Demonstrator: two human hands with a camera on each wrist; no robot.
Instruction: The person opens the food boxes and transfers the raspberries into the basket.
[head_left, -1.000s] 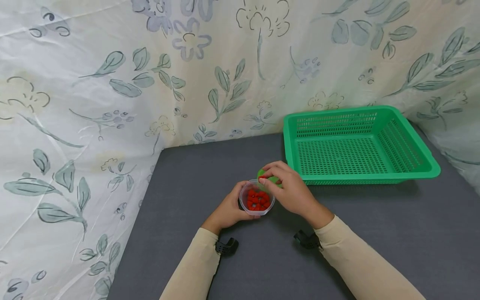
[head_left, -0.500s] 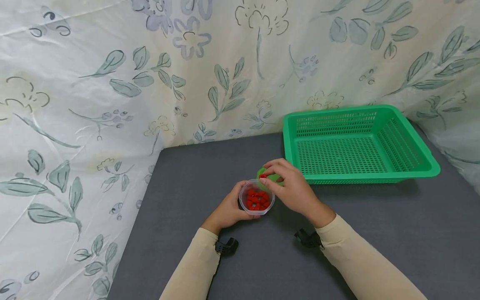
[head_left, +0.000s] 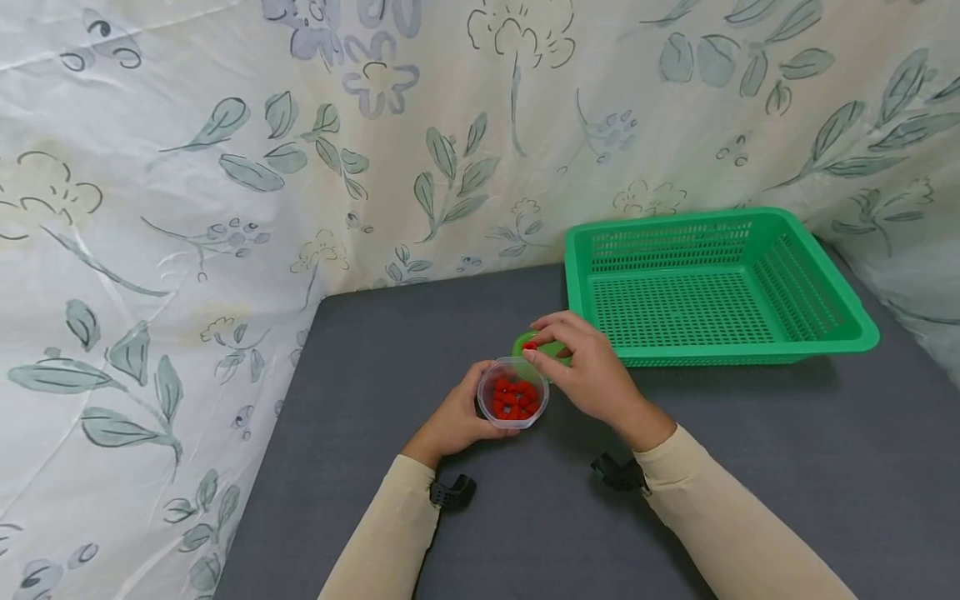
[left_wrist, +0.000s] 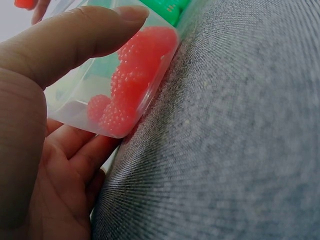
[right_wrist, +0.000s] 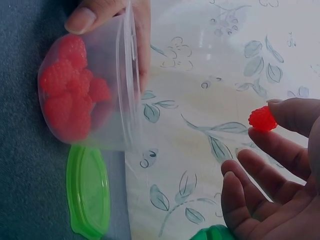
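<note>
A clear plastic tub [head_left: 512, 367] stands on the dark cloth, holding several red raspberries [right_wrist: 67, 82] in its bottom. My left hand [head_left: 465, 414] grips the tub from the side, thumb on the near wall and fingers around the far one, as the left wrist view shows. Above and right of the rim, my right hand [head_left: 588, 367] pinches one raspberry [right_wrist: 262, 119] between thumb and forefinger, apart from the tub. Its other fingers are loosely bent. A bright green lid [right_wrist: 89, 192] lies on the table behind the tub, partly covered by my right hand in the head view.
At the back right sits a large green slotted basket [head_left: 720, 350], close behind my right hand. Floral fabric [head_left: 375, 183] hangs behind and left of the dark table cloth [head_left: 390, 333]. Both forearms wear black wrist cameras [head_left: 453, 492].
My right hand has moved slightly up and right, lifting the pinched raspberry away from the tub's rim. The left hand and tub have stayed nearly in place.
</note>
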